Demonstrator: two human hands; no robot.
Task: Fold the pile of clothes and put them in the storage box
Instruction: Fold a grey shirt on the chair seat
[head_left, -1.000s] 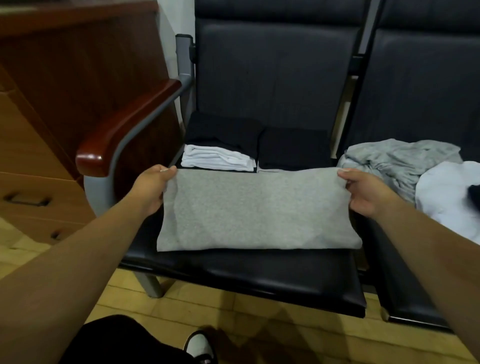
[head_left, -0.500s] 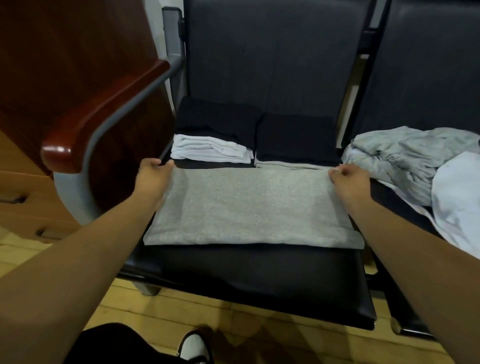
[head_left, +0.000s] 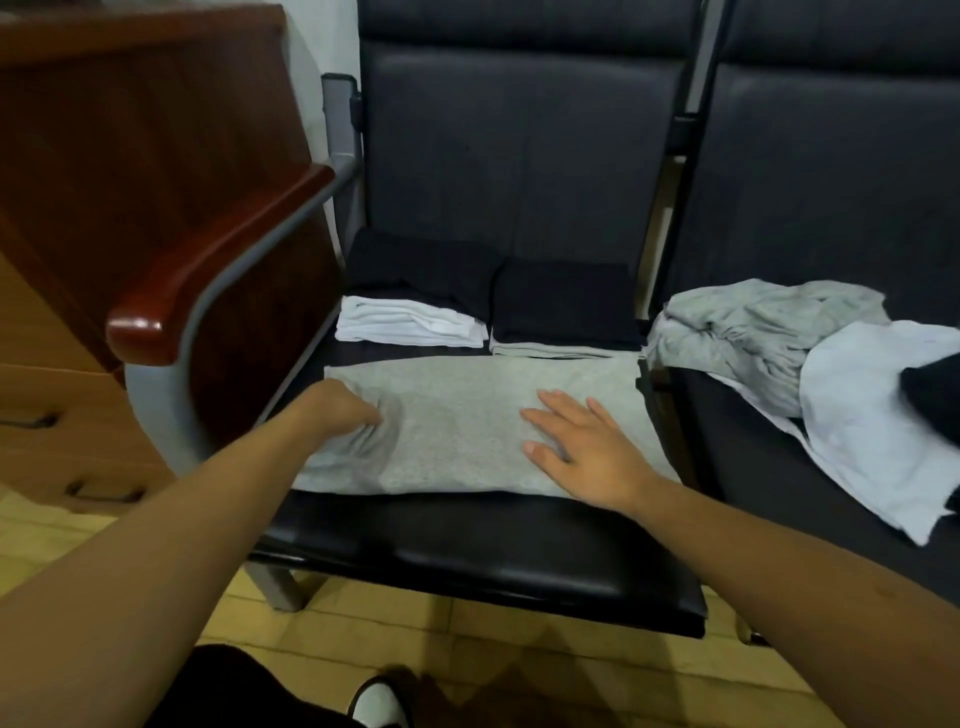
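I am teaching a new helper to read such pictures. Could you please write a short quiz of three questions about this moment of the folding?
1. True or false: the right hand lies flat, with straight fingers, on the grey cloth.
2. Choose one. The left hand:
A) grips a bunch of the grey cloth
B) lies flat and open on it
C) hangs in the air and touches nothing
3. Fill the gap: the unfolded pile lies to the ___ of the grey cloth.

Key: 1 true; 2 A; 3 right.
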